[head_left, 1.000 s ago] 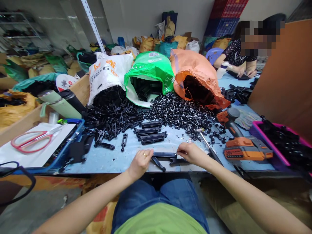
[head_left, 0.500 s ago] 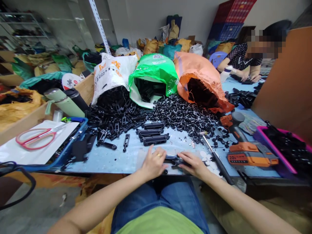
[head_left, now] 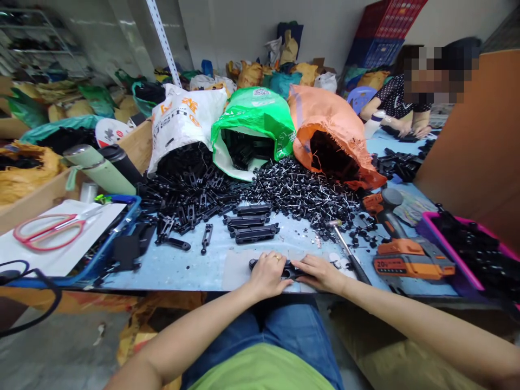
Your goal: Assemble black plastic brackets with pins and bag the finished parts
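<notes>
Near the table's front edge, my left hand (head_left: 268, 275) is closed over a long black plastic arm (head_left: 290, 270). One end of the arm sticks out to the left of the hand. My right hand (head_left: 320, 272) grips the arm's other end, fingers bent over it. Both hands partly hide the piece. Under them lies a pale sheet (head_left: 233, 265). Just beyond is a short row of similar black pieces (head_left: 254, 233), with a single narrow link (head_left: 207, 238) to their left. A hammer (head_left: 348, 252) lies to the right of my right hand.
White (head_left: 182, 114), green (head_left: 255, 111) and orange (head_left: 331, 111) sacks spill black parts and pins. An orange cordless drill (head_left: 400, 254) and pink-rimmed bin (head_left: 450, 246) stand right. Scissors (head_left: 51, 232) lie on a blue tray (head_left: 81, 277) at left. Another person (head_left: 400, 103) works at the far right.
My left hand has shifted right, closer to my right hand, and now covers the middle of the black arm. The camera view has turned slightly. My right hand stays on the piece.
</notes>
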Tool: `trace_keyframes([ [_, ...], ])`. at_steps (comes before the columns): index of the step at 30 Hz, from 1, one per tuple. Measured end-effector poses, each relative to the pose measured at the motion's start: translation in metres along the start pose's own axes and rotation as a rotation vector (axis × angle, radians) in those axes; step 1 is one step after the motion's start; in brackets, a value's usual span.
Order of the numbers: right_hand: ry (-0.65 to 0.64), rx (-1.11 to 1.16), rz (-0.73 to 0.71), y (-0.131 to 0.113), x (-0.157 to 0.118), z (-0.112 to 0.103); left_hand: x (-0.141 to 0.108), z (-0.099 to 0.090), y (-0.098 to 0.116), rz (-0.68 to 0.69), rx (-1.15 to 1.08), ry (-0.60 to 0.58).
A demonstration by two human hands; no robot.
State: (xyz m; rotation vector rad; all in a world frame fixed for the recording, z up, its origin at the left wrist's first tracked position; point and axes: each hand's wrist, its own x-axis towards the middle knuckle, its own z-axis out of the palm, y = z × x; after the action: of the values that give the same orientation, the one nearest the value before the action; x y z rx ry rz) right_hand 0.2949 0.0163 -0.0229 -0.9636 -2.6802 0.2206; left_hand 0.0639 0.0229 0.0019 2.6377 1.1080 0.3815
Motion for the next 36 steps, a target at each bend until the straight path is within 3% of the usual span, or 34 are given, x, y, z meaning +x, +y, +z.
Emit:
trace_keyframes([
  [3,-0.017,-0.141,0.046,-0.002,-0.001,-0.005,-0.002,0.0,0.001,0.019,0.095,0.019],
  [8,0.079,-0.251,0.203,-0.015,0.002,-0.015,-0.008,-0.008,-0.013,0.1,0.222,0.101],
  [11,0.134,0.034,0.066,-0.04,0.013,-0.039,-0.018,-0.031,-0.013,0.16,0.023,0.25],
  [15,0.296,0.681,-0.093,-0.091,0.04,-0.058,-0.038,-0.066,0.019,0.281,-0.551,0.437],
  [17,0.51,0.874,-0.024,-0.115,0.058,-0.042,-0.047,-0.071,0.04,0.254,-0.765,0.573],
  [20,0.883,0.957,0.145,-0.135,0.086,0.004,-0.055,-0.063,0.052,0.148,-0.864,0.772],
  [22,0.935,0.941,0.22,-0.133,0.102,0.028,-0.058,-0.056,0.042,0.151,-0.777,0.795],
  [25,0.744,0.757,0.195,-0.102,0.127,0.033,-0.059,-0.049,0.005,0.188,-0.392,0.769],
  [27,0.611,0.534,0.156,-0.068,0.15,0.02,-0.056,-0.047,-0.021,0.132,-0.093,0.717],
  [29,0.489,0.302,0.206,-0.03,0.177,0.004,-0.051,-0.044,-0.04,0.062,0.111,0.642],
  [33,0.12,-0.043,0.386,0.026,0.226,-0.008,-0.039,-0.031,-0.053,0.07,0.301,0.523],
  [36,-0.014,-0.104,0.445,0.044,0.239,0.003,-0.033,-0.02,-0.052,0.087,0.368,0.48],
])
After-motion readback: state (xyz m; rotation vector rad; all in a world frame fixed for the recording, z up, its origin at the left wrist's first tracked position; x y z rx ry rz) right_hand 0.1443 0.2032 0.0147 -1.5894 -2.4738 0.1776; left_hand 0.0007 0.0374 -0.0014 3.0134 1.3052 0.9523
